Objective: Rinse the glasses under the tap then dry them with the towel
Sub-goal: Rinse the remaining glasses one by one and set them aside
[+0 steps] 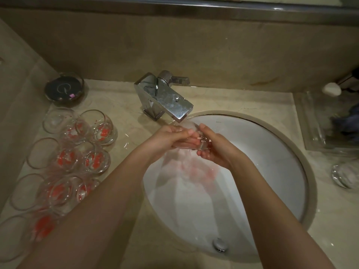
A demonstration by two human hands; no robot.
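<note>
two hands (191, 141) grip one glass (196, 141) under tap (165, 98); roughly nine glasses (77, 152) beside.

Counter (124, 121): carries all items; wall runs behind it at 12 o'clock.
Sink (272, 152): set into the counter, centre to 4 o'clock.
Tap (165, 98): on the counter at the sink's 11 o'clock, spout reaching over the bowl.
Glass (191, 141): over the sink, directly beneath the spout, between left hand (167, 139) and right hand (215, 148).
Drain (220, 244): in the sink at 6 o'clock.
Cluster of glasses (77, 150): on the counter at the sink's 9 o'clock, packed side by side.
Lidded jar (65, 89): behind the cluster, at 10 o'clock, against the wall.
Tray (314, 125): on the counter at 3 o'clock.
Single glass (344, 176): just in front of the tray.
</note>
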